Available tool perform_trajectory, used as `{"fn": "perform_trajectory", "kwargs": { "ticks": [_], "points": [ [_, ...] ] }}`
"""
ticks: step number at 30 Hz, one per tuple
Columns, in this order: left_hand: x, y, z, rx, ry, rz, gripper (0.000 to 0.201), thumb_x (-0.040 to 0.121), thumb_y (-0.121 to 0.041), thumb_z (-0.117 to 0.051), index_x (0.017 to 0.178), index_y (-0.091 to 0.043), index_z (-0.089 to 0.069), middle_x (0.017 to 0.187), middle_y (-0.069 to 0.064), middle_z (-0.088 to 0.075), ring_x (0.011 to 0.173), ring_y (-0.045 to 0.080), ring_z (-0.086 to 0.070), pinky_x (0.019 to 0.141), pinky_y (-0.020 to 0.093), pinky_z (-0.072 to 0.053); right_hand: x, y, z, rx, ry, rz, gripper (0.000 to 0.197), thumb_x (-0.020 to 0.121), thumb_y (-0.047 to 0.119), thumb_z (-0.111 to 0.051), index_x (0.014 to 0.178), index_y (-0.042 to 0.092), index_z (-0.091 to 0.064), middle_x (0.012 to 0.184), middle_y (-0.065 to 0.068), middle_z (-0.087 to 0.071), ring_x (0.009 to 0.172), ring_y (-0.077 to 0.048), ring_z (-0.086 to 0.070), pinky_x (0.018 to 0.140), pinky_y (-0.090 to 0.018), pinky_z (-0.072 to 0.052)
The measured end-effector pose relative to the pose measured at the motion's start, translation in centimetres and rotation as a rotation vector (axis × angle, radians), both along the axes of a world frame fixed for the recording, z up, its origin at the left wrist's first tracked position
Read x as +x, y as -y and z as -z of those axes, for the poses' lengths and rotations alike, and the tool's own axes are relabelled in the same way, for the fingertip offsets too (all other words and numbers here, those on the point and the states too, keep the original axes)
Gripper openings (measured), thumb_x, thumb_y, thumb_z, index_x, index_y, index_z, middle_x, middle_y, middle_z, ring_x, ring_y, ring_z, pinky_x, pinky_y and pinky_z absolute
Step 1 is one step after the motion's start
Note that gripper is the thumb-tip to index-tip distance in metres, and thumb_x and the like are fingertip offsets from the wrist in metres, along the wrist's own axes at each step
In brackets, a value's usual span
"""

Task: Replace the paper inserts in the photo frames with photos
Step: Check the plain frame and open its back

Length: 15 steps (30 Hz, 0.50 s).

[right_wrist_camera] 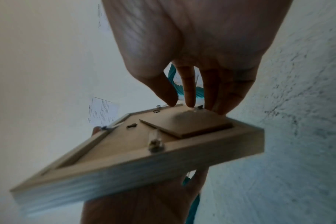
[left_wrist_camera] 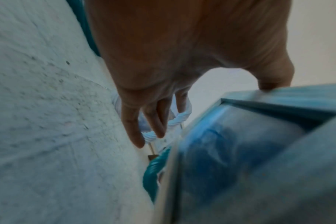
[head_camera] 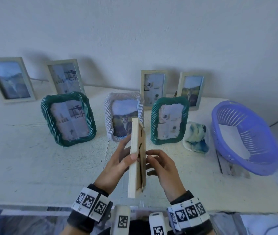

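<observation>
1. Two hands work one wooden frame (head_camera: 136,156) held edge-on above the counter (head_camera: 33,158), at 6 o'clock of the white twisted frame (head_camera: 123,116). Left hand (head_camera: 117,165) grips its front and edge; right hand (head_camera: 163,168) has fingers curled at the back clips. Seven other frames stand behind: four plain, two green, one white; one purple basket (head_camera: 246,138) at 3 o'clock.
2. Left wrist view: thumb hooks the frame's rim, fingers (left_wrist_camera: 153,121) nearly straight along the face.
3. Right wrist view: fingertips (right_wrist_camera: 189,97) press a backboard (right_wrist_camera: 136,136) tab. Judged step: opening the back; next, turn the remaining tabs and lift the board.
</observation>
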<state>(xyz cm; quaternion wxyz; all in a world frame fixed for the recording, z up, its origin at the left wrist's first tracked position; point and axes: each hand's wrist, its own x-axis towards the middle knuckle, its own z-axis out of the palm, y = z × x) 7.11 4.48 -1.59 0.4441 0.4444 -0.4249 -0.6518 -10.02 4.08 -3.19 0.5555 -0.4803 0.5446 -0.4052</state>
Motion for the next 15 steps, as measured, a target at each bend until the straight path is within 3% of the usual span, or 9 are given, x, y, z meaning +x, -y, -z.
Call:
{"fn": "perform_trajectory", "kwargs": {
  "ticks": [2, 5, 7, 9, 12, 15],
  "points": [
    [0.9, -0.4, 0.6, -0.023, 0.023, -0.038, 0.084, 0.063, -0.054, -0.077, 0.136, -0.029, -0.043, 0.122, -0.003, -0.066, 0.108, 0.019, -0.065, 0.086, 0.033, -0.054, -0.7, -0.5, 0.4, -0.019, -0.072, 0.045, 0.009, 0.095, 0.020, -0.058, 0.102, 0.019, -0.063, 0.088, -0.003, -0.071, 0.081, -0.017, -0.068, 0.068, -0.027, -0.056],
    [2.1, -1.2, 2.0, -0.002, 0.020, -0.149, 0.051, 0.078, -0.030, -0.078, 0.121, -0.017, -0.054, 0.111, 0.013, -0.064, 0.096, 0.027, -0.067, 0.076, 0.037, -0.058, -2.3, -1.4, 1.4, -0.105, -0.287, 0.036, 0.009, 0.093, 0.023, -0.061, 0.101, 0.027, -0.063, 0.092, 0.009, -0.068, 0.085, -0.006, -0.064, 0.073, -0.025, -0.054],
    [2.4, -1.5, 3.4, 0.010, 0.130, -0.191, 0.031, 0.084, -0.016, -0.071, 0.113, -0.014, -0.061, 0.100, 0.015, -0.064, 0.089, 0.027, -0.066, 0.070, 0.037, -0.058, -3.1, -1.9, 2.1, -0.152, -0.374, 0.028, 0.011, 0.093, 0.019, -0.062, 0.101, 0.027, -0.064, 0.093, 0.012, -0.066, 0.084, -0.004, -0.062, 0.071, -0.020, -0.051],
    [2.5, -1.6, 5.0, -0.011, 0.346, -0.179, 0.023, 0.089, -0.010, -0.066, 0.110, -0.018, -0.065, 0.094, 0.006, -0.067, 0.090, 0.021, -0.068, 0.067, 0.031, -0.059, -3.6, -2.4, 2.7, -0.197, -0.479, 0.008, 0.015, 0.092, 0.016, -0.061, 0.102, 0.027, -0.064, 0.094, 0.012, -0.065, 0.084, -0.003, -0.061, 0.070, -0.016, -0.048],
    [2.2, -1.8, 6.5, -0.116, 0.682, -0.143, 0.026, 0.090, -0.015, -0.066, 0.116, -0.020, -0.067, 0.095, -0.007, -0.071, 0.091, 0.006, -0.066, 0.072, 0.025, -0.059, -3.8, -2.9, 3.6, -0.244, -0.603, -0.028, 0.020, 0.092, 0.015, -0.061, 0.108, 0.025, -0.066, 0.096, 0.009, -0.063, 0.083, -0.002, -0.059, 0.073, -0.012, -0.046],
    [1.7, -2.1, 6.6, -0.161, 0.781, -0.133, 0.035, 0.083, -0.027, -0.075, 0.115, -0.027, -0.063, 0.093, -0.012, -0.068, 0.083, -0.007, -0.063, 0.073, 0.009, -0.050, -3.6, -3.2, 3.9, -0.274, -0.704, -0.057, 0.023, 0.092, 0.017, -0.060, 0.112, 0.023, -0.067, 0.091, 0.003, -0.060, 0.074, -0.005, -0.057, 0.069, -0.009, -0.043]
  ]
}}
